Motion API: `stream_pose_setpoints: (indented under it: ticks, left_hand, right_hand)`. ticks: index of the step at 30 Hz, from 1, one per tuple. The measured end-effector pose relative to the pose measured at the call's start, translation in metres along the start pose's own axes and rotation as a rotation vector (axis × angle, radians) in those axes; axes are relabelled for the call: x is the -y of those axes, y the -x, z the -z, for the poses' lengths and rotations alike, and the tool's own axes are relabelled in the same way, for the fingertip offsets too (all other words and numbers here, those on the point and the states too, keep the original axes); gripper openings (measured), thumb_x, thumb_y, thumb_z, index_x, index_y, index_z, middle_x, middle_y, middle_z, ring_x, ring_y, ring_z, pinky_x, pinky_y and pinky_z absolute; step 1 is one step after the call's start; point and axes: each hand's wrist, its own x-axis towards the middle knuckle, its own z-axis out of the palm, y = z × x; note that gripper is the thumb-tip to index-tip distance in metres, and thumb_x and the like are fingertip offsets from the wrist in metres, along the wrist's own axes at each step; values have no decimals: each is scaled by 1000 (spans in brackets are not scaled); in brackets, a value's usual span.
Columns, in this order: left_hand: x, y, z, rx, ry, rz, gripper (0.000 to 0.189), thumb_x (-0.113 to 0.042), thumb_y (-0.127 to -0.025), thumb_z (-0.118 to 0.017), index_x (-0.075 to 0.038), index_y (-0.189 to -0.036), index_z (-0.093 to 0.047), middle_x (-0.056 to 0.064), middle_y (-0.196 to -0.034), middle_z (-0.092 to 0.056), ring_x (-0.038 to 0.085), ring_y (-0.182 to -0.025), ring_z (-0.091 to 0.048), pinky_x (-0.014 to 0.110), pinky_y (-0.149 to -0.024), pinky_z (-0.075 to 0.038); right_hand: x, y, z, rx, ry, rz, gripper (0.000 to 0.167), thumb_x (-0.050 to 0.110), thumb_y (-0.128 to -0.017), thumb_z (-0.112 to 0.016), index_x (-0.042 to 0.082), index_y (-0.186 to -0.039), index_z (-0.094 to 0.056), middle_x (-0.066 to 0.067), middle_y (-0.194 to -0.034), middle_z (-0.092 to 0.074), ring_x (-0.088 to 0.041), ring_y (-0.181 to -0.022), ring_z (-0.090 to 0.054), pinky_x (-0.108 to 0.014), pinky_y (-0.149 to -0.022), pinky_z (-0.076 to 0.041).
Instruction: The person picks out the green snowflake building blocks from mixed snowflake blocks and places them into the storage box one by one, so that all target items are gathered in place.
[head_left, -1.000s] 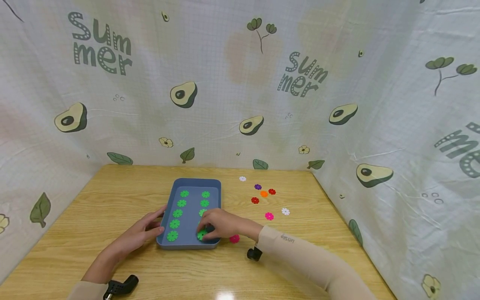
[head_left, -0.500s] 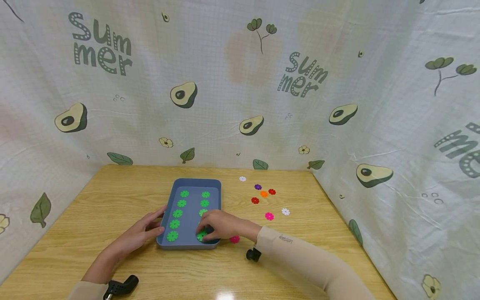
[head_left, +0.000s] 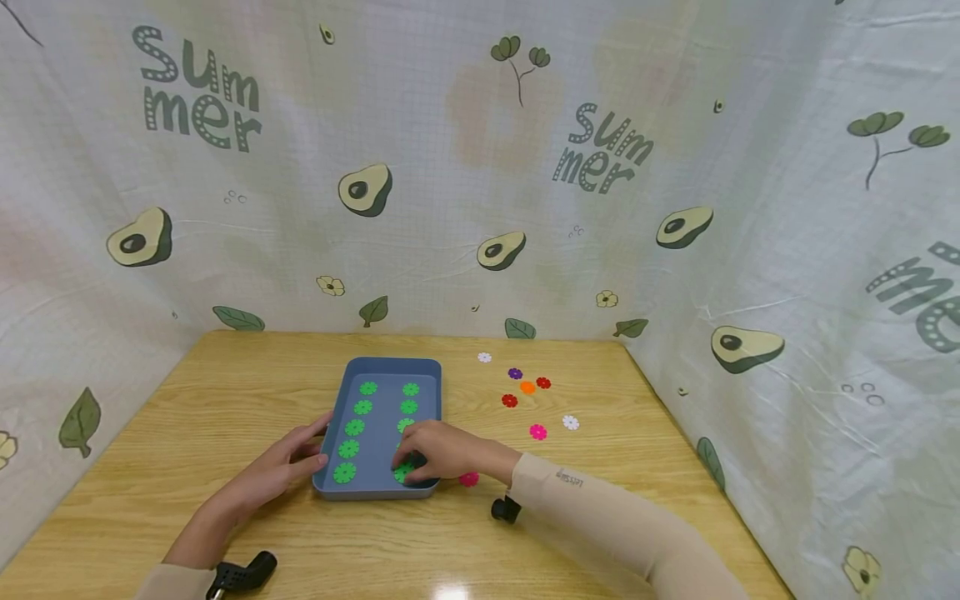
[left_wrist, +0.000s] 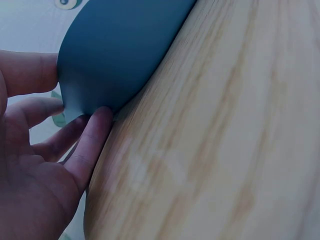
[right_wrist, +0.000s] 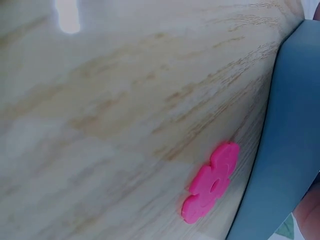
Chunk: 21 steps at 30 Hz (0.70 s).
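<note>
A blue-grey tray (head_left: 382, 492) holds green flower-shaped pieces (head_left: 345, 472) in two columns. My left hand (head_left: 277, 468) touches the tray's left side, its fingers spread along the outer wall; the left wrist view shows the fingertips (left_wrist: 103, 114) low on that wall (left_wrist: 120, 50). Inside the tray's near right corner, my right hand (head_left: 442, 450) has its thumb and fingers curled at a green flower piece (head_left: 402, 472), pinching it close over the tray floor. That hand covers part of the right column. In the right wrist view, the tray wall (right_wrist: 280, 135) hides most of the hand.
A pink flower piece (right_wrist: 212, 182) lies on the wooden table (head_left: 337, 550) just right of the tray. Farther right are scattered pieces, among them red (head_left: 510, 401), orange (head_left: 528, 387), purple (head_left: 515, 373) and white (head_left: 571, 422). Patterned cloth (head_left: 420, 275) hangs behind and beside the table.
Both hands stay almost still, the right one at the same green flower piece. The head view has shifted very slightly.
</note>
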Motion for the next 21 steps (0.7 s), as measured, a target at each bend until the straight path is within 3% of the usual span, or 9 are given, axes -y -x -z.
stream_pose_setpoints:
  ticks: [5,11,21]
  left_hand:
    - [0,-2,-1,4,-4,0,76,-24,-109,-62,-16,-172,-19,26,-171,-23,47,-142,-45,55,-111,-41]
    - [-1,-5,-1,10,-3,-4,77,-24,-109,-62,-15,-172,-19,27,-171,-22,47,-142,-46,52,-110,-42]
    - [0,-3,-1,11,13,-16,78,-24,-109,-62,-16,-172,-18,27,-170,-23,49,-142,-46,41,-106,-47]
  right_hand:
    - [-1,3,1,-15,-1,11,27,29,-96,-82,16,-120,-82,4,-110,-73,-6,-99,-65,-7,-84,-41]
    - [-1,16,11,-67,-49,-26,27,28,-99,-80,17,-123,-80,3,-118,-73,-9,-113,-63,-16,-99,-44]
    - [-10,84,32,-248,-190,-241,34,20,-102,-75,13,-135,-73,0,-135,-67,-20,-128,-59,-40,-109,-49]
